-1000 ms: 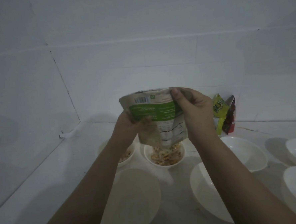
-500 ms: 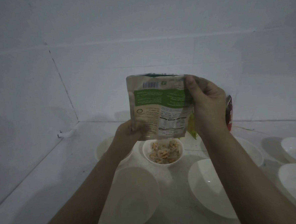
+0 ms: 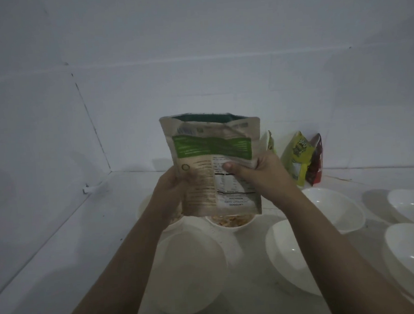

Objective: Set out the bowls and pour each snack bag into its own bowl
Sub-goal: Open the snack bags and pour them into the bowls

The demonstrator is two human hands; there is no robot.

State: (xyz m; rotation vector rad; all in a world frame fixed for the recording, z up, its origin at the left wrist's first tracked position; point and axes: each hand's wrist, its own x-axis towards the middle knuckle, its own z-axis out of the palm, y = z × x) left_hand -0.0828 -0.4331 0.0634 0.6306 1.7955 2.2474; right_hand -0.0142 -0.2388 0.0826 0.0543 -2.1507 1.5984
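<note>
You hold the tan snack bag with the green band [image 3: 212,166] upside down, its print inverted, with its mouth pointing down just above the small bowl of snack pieces [image 3: 230,223]. The bag hangs upright between your hands, and its flat base faces up toward the wall.

Your right hand [image 3: 258,175] grips the bag's right edge at about mid-height, thumb pressed across the printed panel and the other fingers wrapped behind, out of sight. Your left hand [image 3: 170,193] closes on the bag's left edge a little lower; the fingers go behind the pouch, so only the back of the hand and the thumb side show.

Behind your left wrist sits another small bowl [image 3: 146,205], mostly hidden by your arm. Nearer to you, below the hands, stands a large white bowl [image 3: 191,272], and to its right another white bowl [image 3: 289,258]. Further right are three more white bowls, one behind [image 3: 335,209] and two at the frame's edge [image 3: 412,207] [image 3: 413,253].

Against the tiled wall [image 3: 196,79], to the right of your right hand, stand a yellow-green snack bag [image 3: 297,161] and a dark red bag [image 3: 316,162], touching each other. All rest on the pale counter [image 3: 61,250].
</note>
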